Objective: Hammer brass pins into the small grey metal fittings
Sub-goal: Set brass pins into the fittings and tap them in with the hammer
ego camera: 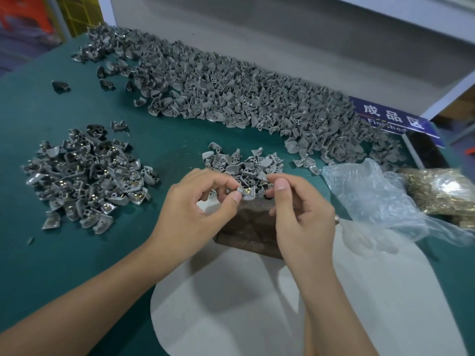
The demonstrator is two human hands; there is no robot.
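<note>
The fingers (237, 195) of the left hand (195, 209) pinch a small grey fitting (248, 192) with a brass pin (247, 191) in it, above a dark wooden block (246, 227). The right hand (300, 209) has its fingers curled close to the same fitting; I cannot tell if it holds something. Behind them lies a small heap of fittings (244, 163), at left a pile with pins (87, 173), at right a plastic bag of brass pins (442, 194) on the green surface (167, 134).

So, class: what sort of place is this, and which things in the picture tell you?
Probably a small factory assembly bench: heaps of identical grey fittings, a bag of brass pins, and a blue "Finished" area sign.
</note>
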